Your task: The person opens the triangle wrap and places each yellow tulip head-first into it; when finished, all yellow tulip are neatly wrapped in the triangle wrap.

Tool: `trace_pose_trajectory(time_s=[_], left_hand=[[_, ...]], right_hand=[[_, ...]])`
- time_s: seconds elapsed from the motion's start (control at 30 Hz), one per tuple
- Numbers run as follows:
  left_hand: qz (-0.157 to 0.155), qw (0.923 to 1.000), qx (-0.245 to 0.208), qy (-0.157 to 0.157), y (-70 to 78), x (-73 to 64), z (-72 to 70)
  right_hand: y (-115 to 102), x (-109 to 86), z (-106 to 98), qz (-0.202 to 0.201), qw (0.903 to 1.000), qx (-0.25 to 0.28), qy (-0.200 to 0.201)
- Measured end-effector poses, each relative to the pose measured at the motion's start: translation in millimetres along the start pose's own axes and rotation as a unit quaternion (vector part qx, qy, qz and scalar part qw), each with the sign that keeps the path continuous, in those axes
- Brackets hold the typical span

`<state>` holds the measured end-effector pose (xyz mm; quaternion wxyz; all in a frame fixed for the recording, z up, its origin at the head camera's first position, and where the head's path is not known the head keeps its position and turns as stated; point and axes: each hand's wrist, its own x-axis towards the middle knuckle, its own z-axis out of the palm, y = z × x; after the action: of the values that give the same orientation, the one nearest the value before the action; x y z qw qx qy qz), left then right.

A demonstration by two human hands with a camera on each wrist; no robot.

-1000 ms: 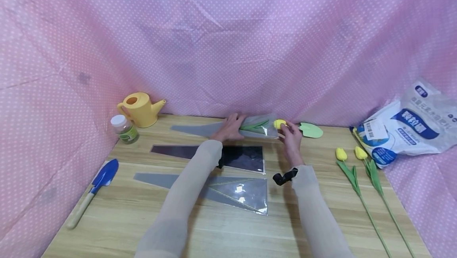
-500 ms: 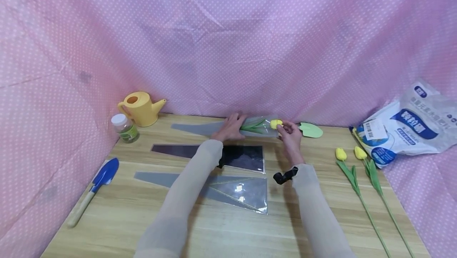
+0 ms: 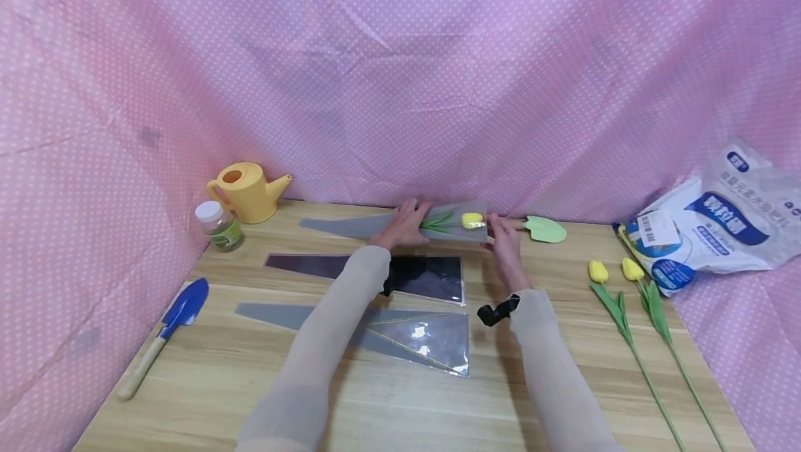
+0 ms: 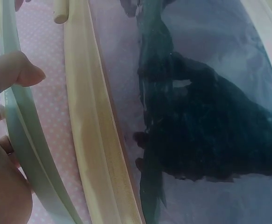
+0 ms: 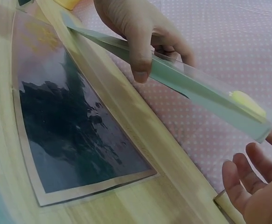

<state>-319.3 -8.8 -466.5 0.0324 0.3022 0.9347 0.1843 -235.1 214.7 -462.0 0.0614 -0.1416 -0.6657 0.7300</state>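
My left hand (image 3: 403, 224) grips a tapered flower sleeve (image 3: 344, 227) by its middle near the table's far edge. In the right wrist view its thumb lies over the sleeve (image 5: 205, 100), which is raised off the wood. A yellow artificial tulip (image 3: 472, 220) with green leaves lies inside, its bloom near the wide end and its stem hidden under the left hand. My right hand (image 3: 504, 247) is right at that wide end, its fingers (image 5: 240, 179) loosely bent and not wrapped round anything. Two more yellow tulips (image 3: 632, 341) lie at the right.
A dark sleeve (image 3: 432, 277) and a clear grey sleeve (image 3: 413, 341) lie nearer. A green trowel (image 3: 546, 229) lies behind the right hand. Left stand a yellow watering can (image 3: 247, 193) and a jar (image 3: 219, 227), with a blue trowel (image 3: 184, 302) below. A white bag (image 3: 707, 222) leans at right.
The tulip has slid left, deeper into the sleeve, so its bloom is now inside the wide end. My right hand has let go of the bloom; the left hand stays put.
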Motion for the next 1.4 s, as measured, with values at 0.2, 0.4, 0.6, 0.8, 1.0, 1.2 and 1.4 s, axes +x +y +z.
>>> trace_pose_trajectory(time_s=[0.2, 0.4, 0.6, 0.8, 1.0, 1.2, 1.4], left_hand=[[-0.004, 1.0, -0.004, 0.0, 0.6, 0.7, -0.2], [-0.006, 0.9999, 0.007, 0.005, 0.4, 1.0, -0.7], [-0.007, 0.9999, 0.004, 0.007, -1.9, 1.8, -1.0], [-0.01, 0.9999, 0.007, 0.008, -8.1, 2.4, -2.3], [-0.027, 0.9994, 0.02, -0.007, -16.1, -0.7, -3.9], [-0.036, 0.9988, 0.026, -0.021, -21.8, -3.1, -5.5], [-0.043, 0.9984, 0.025, -0.027, -27.3, -5.4, -6.1]], right_hand=[[0, 0.5, 6, 0.016, 0.9993, -0.02, -0.027], [1, 2.2, 10, 0.023, 0.9981, -0.019, -0.053], [1, 5.4, 13, 0.043, 0.9967, -0.018, -0.067], [1, 6.5, 11, 0.043, 0.998, -0.023, -0.04], [11, 7.6, 9, 0.019, 0.9947, -0.098, -0.024], [20, 11.9, 10, -0.003, 0.991, -0.132, -0.02], [22, 11.5, 14, -0.003, 0.9781, -0.207, -0.021]])
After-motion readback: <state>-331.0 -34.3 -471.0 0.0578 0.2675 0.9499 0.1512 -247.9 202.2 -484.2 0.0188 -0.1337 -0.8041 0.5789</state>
